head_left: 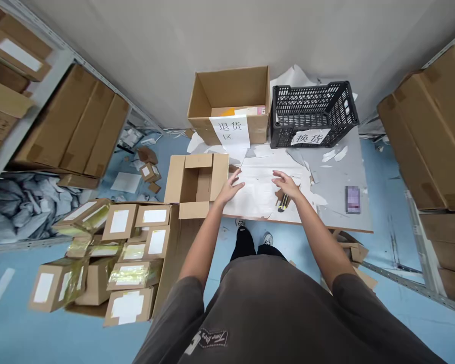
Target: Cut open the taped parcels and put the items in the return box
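Note:
My left hand (229, 188) hovers over the table with its fingers apart and nothing in it. Just beside it, to the left, an open cardboard box (219, 177) stands with its flaps folded out. My right hand (286, 184) is also open and holds nothing; its fingers point inward toward the left hand. Below and partly behind that hand lies a box cutter (283, 203) with yellow and black parts, near the table's front edge. White paper (256, 184) covers the tabletop between the two hands.
A cardboard box (256, 132) with a handwritten sheet and a black plastic crate (311, 116) stand along the table's back. A purple-screened phone-like thing (352, 199) lies at right. Left of the table, a large carton holds several taped boxes (129, 275). Shelves with cartons (432, 136) flank both sides.

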Demonstrator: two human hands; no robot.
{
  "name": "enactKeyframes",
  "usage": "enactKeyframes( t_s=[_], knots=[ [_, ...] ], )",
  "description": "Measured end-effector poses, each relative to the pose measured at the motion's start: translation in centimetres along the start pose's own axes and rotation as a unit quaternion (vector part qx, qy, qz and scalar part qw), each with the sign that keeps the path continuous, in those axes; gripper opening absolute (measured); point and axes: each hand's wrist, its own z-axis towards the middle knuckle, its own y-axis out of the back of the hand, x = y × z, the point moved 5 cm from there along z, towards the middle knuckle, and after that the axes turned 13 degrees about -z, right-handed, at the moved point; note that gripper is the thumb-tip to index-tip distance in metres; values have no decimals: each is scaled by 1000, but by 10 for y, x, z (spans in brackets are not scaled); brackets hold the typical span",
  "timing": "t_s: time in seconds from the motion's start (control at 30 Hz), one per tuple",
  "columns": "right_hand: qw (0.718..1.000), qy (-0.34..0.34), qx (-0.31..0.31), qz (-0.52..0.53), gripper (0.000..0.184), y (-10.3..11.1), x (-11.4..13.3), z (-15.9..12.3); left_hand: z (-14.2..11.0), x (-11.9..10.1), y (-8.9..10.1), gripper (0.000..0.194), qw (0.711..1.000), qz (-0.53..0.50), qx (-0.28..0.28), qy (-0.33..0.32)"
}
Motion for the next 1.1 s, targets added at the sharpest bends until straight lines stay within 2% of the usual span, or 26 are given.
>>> enactKeyframes(
  t_s=[0.07,0.17,0.3,0.43,0.57,0.7,0.77,0.83,0.93,1.0,1.07,1.1],
  knots=[
    [1000,-19,0,-15,68,-20,-30,-14,-22,37,-7,80,999,31,-5,40],
    [997,-43,-4,-58,67,-51,-73,-28,-41,91,-10,71,989,117,-31,89],
    [980,-55,-15,-190,69,-89,-123,-42,-57,151,-1,73,951,271,-104,104],
    [951,-63,-2,-302,73,-120,-162,-57,-70,196,11,80,915,355,-153,115],
    [933,-60,-43,-352,66,-129,-176,-67,-72,219,16,79,906,380,-132,136],
    [922,-87,-82,-368,41,-129,-166,-67,-69,217,11,44,926,340,-110,119],
    [932,-80,-94,-340,33,-130,-146,-66,-68,207,1,37,944,293,-110,103],
    [954,-60,-104,-274,27,-130,-118,-66,-69,191,-15,35,965,224,-111,79],
    [988,-46,-71,-132,28,-134,-65,-72,-74,151,-46,30,990,100,-93,24],
    [997,-52,-38,-50,36,-136,-26,-77,-81,117,-57,29,996,36,-75,-19],
    [998,-53,-33,6,47,-136,12,-78,-89,80,-54,29,997,-2,-44,-64],
    [998,-49,-37,22,52,-137,32,-75,-94,62,-46,30,996,-13,-20,-83]
  ],
)
